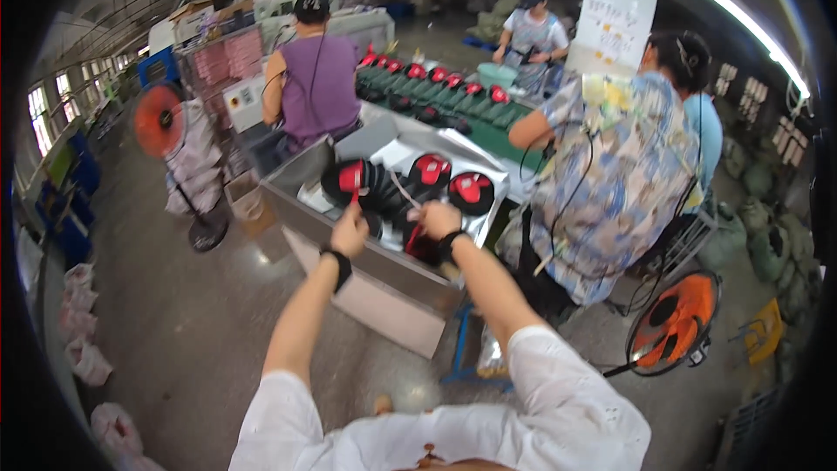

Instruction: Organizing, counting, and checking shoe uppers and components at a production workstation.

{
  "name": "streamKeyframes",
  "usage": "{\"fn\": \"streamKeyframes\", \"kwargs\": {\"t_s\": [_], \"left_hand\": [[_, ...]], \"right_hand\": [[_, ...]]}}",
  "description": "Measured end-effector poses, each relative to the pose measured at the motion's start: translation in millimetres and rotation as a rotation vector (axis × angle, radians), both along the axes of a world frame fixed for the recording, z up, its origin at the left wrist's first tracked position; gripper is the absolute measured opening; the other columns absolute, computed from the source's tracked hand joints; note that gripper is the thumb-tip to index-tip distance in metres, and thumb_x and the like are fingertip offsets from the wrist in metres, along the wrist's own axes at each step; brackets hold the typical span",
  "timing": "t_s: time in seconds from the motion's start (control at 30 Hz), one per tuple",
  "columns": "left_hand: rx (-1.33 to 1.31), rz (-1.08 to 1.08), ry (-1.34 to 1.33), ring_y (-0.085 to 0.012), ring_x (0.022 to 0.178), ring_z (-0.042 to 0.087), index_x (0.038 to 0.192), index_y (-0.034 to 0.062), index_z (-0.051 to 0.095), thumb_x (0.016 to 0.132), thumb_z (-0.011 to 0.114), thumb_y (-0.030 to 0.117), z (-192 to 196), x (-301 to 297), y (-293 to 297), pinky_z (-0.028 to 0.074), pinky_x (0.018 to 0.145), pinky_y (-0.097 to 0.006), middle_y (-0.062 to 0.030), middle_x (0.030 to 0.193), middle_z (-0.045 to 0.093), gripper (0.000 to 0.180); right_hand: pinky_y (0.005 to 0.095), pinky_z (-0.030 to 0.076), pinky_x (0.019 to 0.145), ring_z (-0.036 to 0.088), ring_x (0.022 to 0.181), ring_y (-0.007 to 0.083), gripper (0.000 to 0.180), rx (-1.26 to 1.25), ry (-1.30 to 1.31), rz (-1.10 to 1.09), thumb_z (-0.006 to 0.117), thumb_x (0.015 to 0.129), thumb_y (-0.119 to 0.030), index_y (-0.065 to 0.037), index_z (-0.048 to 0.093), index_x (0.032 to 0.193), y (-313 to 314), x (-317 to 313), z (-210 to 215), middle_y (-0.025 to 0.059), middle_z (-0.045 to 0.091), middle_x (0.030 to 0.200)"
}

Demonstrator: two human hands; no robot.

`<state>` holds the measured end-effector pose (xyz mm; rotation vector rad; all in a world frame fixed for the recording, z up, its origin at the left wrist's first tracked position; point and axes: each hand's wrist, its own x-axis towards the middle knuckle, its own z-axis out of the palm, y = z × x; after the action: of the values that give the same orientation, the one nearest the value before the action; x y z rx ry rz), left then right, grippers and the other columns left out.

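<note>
A metal tray table (384, 275) holds a row of black shoe soles with red insoles (388, 187). My left hand (350, 231) is closed on the near end of one sole at the left of the row. At the near edge of the tray my right hand (434, 220) grips another black and red sole (421, 247). Both wrists wear black bands. Two more red and black soles (472, 191) lie further right in the tray.
A person in a patterned shirt (615, 179) stands close on the right, a person in purple (312, 83) beyond the tray. A green conveyor table (488, 126) carries more soles. Orange fans stand at the left (159, 119) and lower right (676, 323). White bags (83, 331) line the floor.
</note>
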<state>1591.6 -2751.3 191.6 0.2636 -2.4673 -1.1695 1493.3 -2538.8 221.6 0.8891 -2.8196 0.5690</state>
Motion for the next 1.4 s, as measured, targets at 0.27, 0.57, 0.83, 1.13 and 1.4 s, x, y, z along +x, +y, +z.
{"fn": "streamKeyframes", "kwargs": {"t_s": [0.27, 0.57, 0.83, 1.13, 1.4], "left_hand": [[-0.353, -0.452, 0.331, -0.0414, 0.133, 0.006, 0.137, 0.0026, 0.017, 0.062, 0.075, 0.020, 25, 48, 90, 0.023, 0.100, -0.051, -0.0185, 0.146, 0.007, 0.097], [0.074, -1.838, 0.050, -0.0325, 0.075, 0.057, 0.090, 0.0038, 0.056, 0.083, 0.052, 0.017, 30, 273, 421, 0.045, 0.066, -0.039, -0.0149, 0.078, 0.058, 0.015], [-0.099, -2.664, 0.116, -0.0367, 0.069, 0.055, 0.076, 0.0031, 0.056, 0.081, 0.050, 0.025, -6, 505, 687, 0.043, 0.060, -0.044, -0.0182, 0.071, 0.056, 0.024], [0.135, -2.339, -0.363, -0.0237, 0.110, 0.044, 0.110, 0.0012, 0.056, 0.090, 0.049, 0.023, -56, 451, 901, 0.033, 0.093, -0.034, -0.0098, 0.121, 0.048, 0.031], [0.657, -1.954, -1.126, -0.0169, 0.106, 0.050, 0.112, 0.0035, 0.057, 0.092, 0.047, 0.026, -51, 358, 1120, 0.037, 0.092, -0.030, -0.0063, 0.121, 0.053, 0.032]], "right_hand": [[0.0268, 0.039, 0.046, 0.048, 0.045, 0.0129, 0.032, -0.608, -0.437, 0.343, 0.045, 0.091, -0.028, -0.004, 0.050, 0.070, 68, 138, 111, 0.0042, 0.047, 0.050], [0.0257, 0.024, 0.052, 0.028, 0.053, 0.0110, 0.031, -1.757, 0.182, 0.466, 0.039, 0.095, -0.031, -0.013, 0.036, 0.070, 434, 584, 162, -0.0012, 0.032, 0.060], [0.0194, 0.024, 0.036, 0.035, 0.040, 0.0053, 0.018, -1.372, 0.075, -1.583, 0.051, 0.085, -0.011, -0.009, 0.046, 0.068, 572, 829, -48, -0.0030, 0.040, 0.052], [0.0261, 0.035, 0.039, 0.049, 0.045, 0.0126, 0.017, -1.529, -0.284, -1.849, 0.052, 0.083, -0.014, -0.003, 0.055, 0.070, 755, 827, -210, 0.0041, 0.052, 0.055], [0.0292, 0.035, 0.041, 0.045, 0.047, 0.0128, 0.018, -1.145, -0.967, -1.673, 0.052, 0.084, -0.016, -0.002, 0.057, 0.073, 1001, 790, -235, 0.0037, 0.049, 0.057]]}}
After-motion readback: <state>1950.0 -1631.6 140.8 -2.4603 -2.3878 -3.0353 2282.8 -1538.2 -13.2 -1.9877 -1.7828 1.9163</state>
